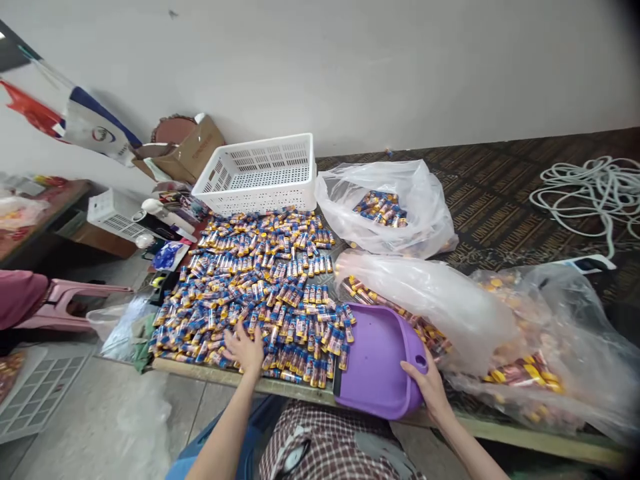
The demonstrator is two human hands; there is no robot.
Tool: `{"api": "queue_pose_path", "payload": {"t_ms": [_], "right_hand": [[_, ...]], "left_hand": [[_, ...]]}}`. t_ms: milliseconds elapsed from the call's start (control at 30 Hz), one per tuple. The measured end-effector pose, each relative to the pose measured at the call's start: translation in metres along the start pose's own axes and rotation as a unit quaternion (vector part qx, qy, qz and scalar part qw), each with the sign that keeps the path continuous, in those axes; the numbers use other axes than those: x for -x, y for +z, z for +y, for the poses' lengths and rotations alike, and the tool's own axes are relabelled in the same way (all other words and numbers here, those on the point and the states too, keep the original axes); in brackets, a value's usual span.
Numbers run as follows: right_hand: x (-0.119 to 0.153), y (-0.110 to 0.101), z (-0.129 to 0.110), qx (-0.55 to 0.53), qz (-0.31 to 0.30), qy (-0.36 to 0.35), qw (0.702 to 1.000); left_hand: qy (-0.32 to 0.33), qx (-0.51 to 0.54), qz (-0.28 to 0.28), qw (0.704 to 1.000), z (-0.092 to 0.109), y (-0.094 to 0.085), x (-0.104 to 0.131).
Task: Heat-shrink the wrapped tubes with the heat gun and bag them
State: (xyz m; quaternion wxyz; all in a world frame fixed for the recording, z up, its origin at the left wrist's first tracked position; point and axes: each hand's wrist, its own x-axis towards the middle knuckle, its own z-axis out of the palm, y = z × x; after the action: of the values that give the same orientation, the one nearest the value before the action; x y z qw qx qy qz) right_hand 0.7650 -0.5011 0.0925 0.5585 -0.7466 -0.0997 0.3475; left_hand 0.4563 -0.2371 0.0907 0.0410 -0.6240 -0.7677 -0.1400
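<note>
Many small tubes (260, 267) with blue and yellow ends lie in a wide pile on the table in front of me. My left hand (245, 350) rests on the near edge of the pile, its fingers spread and nothing gripped. A purple dustpan (373, 360) lies at the right side of the pile with its dark lip toward the tubes, and its pan holds nothing. My right hand (425, 380) grips the dustpan at its handle end, close to the hanging hole, with the thumb on top. Several tubes touch or lie close to the dustpan's left edge.
Behind the pile stands a white plastic crate (255, 197). An open clear bag (425, 227) with tubes lies right of it, and more filled bags (525, 373) lie at the right. A coiled white cord (580, 193) is at the far right. A pink stool (65, 293) stands left.
</note>
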Motion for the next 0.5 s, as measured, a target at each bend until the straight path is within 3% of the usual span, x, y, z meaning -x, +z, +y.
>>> {"api": "queue_pose_path", "payload": {"t_ms": [100,167,267,500], "right_hand": [[0.003,0.003,-0.001,0.030,0.026,-0.019,0.999],[0.003,0.005,-0.001,0.049,0.044,-0.025,0.997],[0.004,0.015,-0.001,0.065,0.057,-0.021,0.996],[0.007,0.088,0.021,0.010,0.101,-0.037,0.994]], "left_hand": [[-0.103,-0.004,-0.006,0.995,-0.030,0.018,-0.017],[-0.110,-0.005,-0.019,0.994,-0.031,0.027,-0.023],[-0.104,-0.010,0.006,0.995,-0.022,0.034,-0.026],[-0.096,0.012,0.013,0.995,-0.011,0.042,-0.035]]}}
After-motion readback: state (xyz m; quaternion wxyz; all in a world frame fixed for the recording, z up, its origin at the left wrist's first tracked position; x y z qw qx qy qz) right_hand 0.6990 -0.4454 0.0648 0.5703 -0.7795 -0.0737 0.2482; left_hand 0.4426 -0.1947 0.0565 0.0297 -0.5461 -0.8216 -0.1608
